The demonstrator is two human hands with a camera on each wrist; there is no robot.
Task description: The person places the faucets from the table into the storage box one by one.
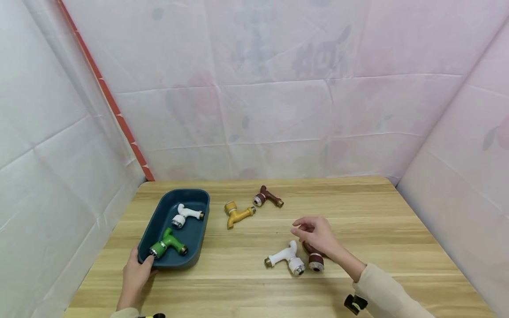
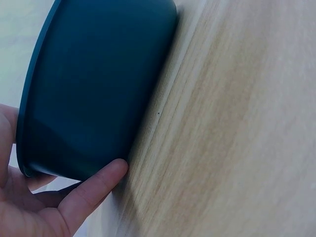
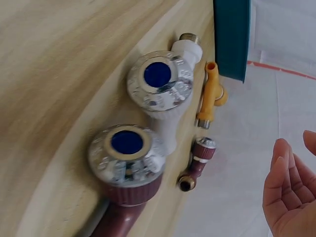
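Note:
My left hand (image 1: 135, 274) grips the near left corner of a dark teal plastic tray (image 1: 204, 229), thumb at the rim. In the left wrist view its fingers (image 2: 94, 195) lie against the outer wall, low by the table. Inside the tray are a white tap (image 1: 186, 215) and a green tap (image 1: 169, 243). My right hand (image 1: 316, 233), fingers loosely bent and holding nothing, hovers over a dark red tap (image 1: 316, 261), partly hiding it. Just left of that lies another white tap (image 1: 287, 257). The right wrist view shows blue discs on both their silver-rimmed knobs.
A yellow tap (image 1: 237, 214) lies right of the tray on the wooden table (image 1: 222, 282). Farther back is a second dark red tap (image 1: 267, 197). Pale cloth walls (image 1: 270, 115) stand behind the table and at both sides.

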